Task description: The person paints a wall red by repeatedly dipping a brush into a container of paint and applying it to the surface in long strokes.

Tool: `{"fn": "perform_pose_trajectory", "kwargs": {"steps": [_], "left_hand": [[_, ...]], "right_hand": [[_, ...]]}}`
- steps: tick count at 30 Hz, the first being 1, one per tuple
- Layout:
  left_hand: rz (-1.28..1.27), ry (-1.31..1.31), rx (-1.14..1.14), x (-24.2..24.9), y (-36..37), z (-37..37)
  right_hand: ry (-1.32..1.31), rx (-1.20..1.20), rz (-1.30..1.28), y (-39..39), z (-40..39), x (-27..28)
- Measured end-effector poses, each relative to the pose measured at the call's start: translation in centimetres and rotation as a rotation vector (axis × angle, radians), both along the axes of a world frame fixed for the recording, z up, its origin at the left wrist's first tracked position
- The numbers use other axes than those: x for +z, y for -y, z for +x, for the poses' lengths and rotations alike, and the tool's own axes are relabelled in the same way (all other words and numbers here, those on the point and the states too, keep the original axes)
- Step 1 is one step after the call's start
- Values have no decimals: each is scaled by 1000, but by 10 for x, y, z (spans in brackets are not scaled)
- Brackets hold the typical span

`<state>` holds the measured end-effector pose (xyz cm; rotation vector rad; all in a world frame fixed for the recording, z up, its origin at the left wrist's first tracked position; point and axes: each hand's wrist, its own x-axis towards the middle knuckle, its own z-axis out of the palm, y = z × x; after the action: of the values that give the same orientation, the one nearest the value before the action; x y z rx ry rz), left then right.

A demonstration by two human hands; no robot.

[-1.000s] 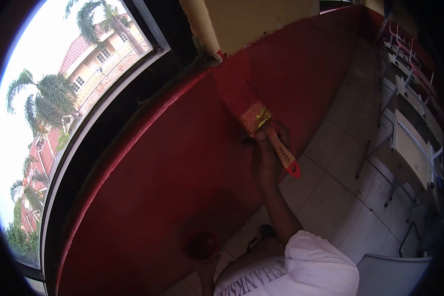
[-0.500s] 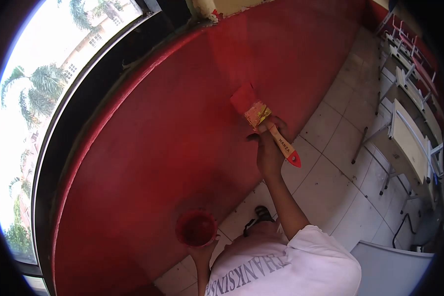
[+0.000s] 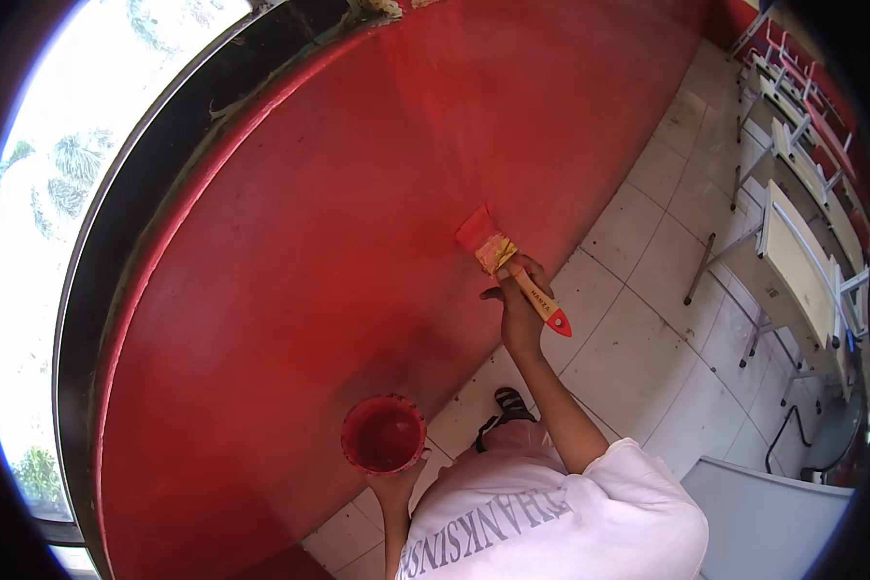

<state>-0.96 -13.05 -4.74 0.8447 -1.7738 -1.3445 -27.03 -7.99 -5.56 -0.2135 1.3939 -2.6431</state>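
Observation:
My right hand (image 3: 520, 295) is closed round the wooden handle of a wide paintbrush (image 3: 539, 300) with a red handle tip. The red-coated bristles rest against, or very close to, the red wall (image 3: 290, 261); contact is hard to judge. Lower down, my left hand (image 3: 396, 478) grips a round paint bucket (image 3: 385, 398) from beneath and the side. Its rim and inside are smeared red, with dark red paint visible within. Most of the left fingers are hidden behind the bucket.
A window (image 3: 29, 242) with a dark frame runs along the left above the wall's ledge. Several desks (image 3: 788, 256) line the right side on the tiled floor (image 3: 619, 358). A grey panel-like surface (image 3: 764, 517) stands at lower right. My sandalled foot (image 3: 514, 404) is near the wall's base.
The brush and my right hand have moved down in the view, slightly leftward, along the wall. My left hand and the bucket have shifted slightly upward. The camera view has tilted a little.

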Motion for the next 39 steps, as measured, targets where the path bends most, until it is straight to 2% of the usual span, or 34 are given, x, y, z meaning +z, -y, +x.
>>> {"fn": "perform_pose_trajectory", "kwargs": {"steps": [14,16,19,25,28,34,39], "left_hand": [[-56,-27,-83,21,4,-21],[-64,-21,-81,10,2,-13],[-69,-8,-76,-3,5,-8],[-90,-40,-105,-5,-5,-6],[-71,-94,-126,-2,-9,-7],[-10,-76,-137,-6,-11,0],[-49,-125,-142,-4,-12,0]], "right_hand": [[125,-40,113,-2,3,-50],[160,-21,124,-11,10,-63],[20,-58,240,-32,14,-66],[-185,-44,479,-53,9,-56],[-247,-46,509,-46,5,-48],[-187,-20,286,-31,0,-16],[-236,1,252,-27,-3,13]]}}
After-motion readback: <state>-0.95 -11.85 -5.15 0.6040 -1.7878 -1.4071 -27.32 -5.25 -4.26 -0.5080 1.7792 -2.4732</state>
